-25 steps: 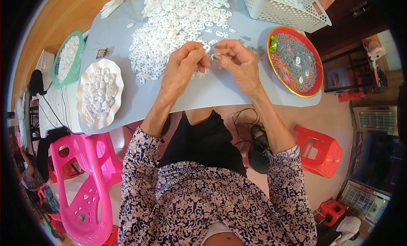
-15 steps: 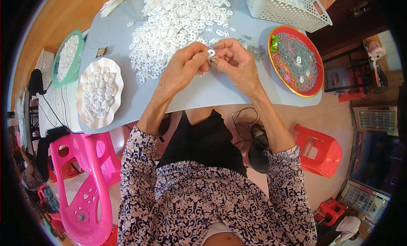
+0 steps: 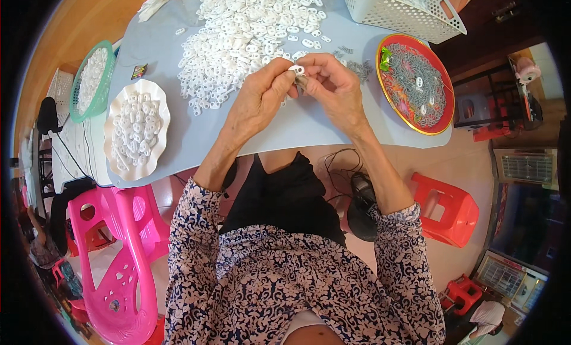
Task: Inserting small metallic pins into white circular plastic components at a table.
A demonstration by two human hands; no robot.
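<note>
A small white oval plastic piece with two holes is pinched between my hands, above the near middle of the table. My left hand is closed with thumb and forefinger on its left side. My right hand meets it from the other side, thumb and fingers pressed together; whether they also hold a smaller part is hidden. Just beyond my hands spreads a big heap of similar white pieces. To the right, a red plate with a gold rim carries many small grey metal springs and a few white pieces.
A white scalloped dish of white pieces stands at the table's left, beside a small wrapper. Farther left is a green basket. A white perforated basket sits at the back right. Pink chair and red stool flank me.
The white piece has tilted and lifted slightly between my fingertips, now showing more of its oval face. Both hands stay nearly in place. The whole view has shifted slightly.
</note>
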